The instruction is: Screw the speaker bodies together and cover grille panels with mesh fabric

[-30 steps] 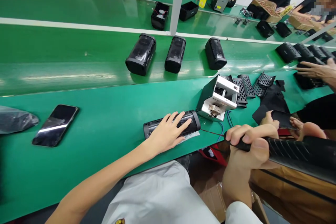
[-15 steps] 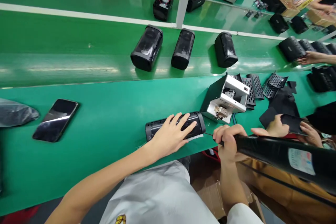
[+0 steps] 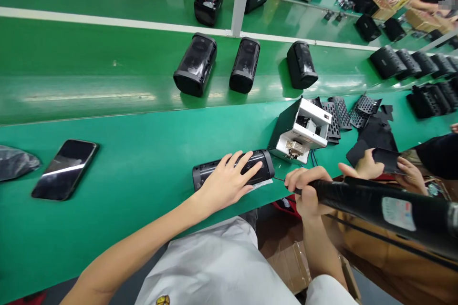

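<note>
A black speaker lies on its side on the green bench. Spread across its top, the fingers of my left hand curve over the body and hold it down. My right hand is wrapped around the front of a long black electric screwdriver, held roughly level. Its thin bit reaches to the speaker's right end; the exact contact point is too small to make out. Just behind the speaker stands a black and white screw feeder. A pale strip shows under the speaker's near edge.
Three black speakers, one of them a nearby speaker, stand on the green line behind the bench. A phone lies to the left. Perforated grilles are at the right, beside a co-worker's hands holding a black piece. A grey post rises behind.
The whole view has shifted slightly. At the far right, a co-worker's hand has left the row of black speakers. My hands keep the same hold on the speaker and the screwdriver.
</note>
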Motion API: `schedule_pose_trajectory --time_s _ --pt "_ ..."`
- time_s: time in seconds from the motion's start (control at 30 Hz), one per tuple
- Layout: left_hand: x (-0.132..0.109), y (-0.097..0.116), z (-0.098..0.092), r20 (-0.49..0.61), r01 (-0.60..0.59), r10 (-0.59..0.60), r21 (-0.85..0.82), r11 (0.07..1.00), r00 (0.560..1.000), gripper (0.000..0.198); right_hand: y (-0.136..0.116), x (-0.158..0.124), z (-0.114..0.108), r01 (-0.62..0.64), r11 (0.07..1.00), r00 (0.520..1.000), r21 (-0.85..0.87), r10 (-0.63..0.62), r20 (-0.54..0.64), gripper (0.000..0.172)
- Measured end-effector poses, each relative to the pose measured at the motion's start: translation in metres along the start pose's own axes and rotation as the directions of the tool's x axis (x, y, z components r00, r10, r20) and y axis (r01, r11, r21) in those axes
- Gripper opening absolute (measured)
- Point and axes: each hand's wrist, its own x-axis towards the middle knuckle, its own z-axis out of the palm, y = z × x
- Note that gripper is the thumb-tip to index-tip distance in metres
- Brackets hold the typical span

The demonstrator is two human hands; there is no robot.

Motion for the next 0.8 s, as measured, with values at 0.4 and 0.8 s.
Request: schedule_pose_trajectory --time_s 0.4,0.8 --pt "-0.001 -0.003 0.008 -0.081 -0.011 0.016 0.054 0.998 0.997 0.049 0.023 0.103 -0.022 0.198 0.951 0.896 -0.239 -0.274 -0.348 0.028" --pt "-0.001 -0.005 0.005 -0.009 0.009 -0.010 -0.057 0.998 1.000 0.061 -0.034 0.018 -0.016 -0.071 0.996 0.952 -0.059 0.050 -0.301 0.037"
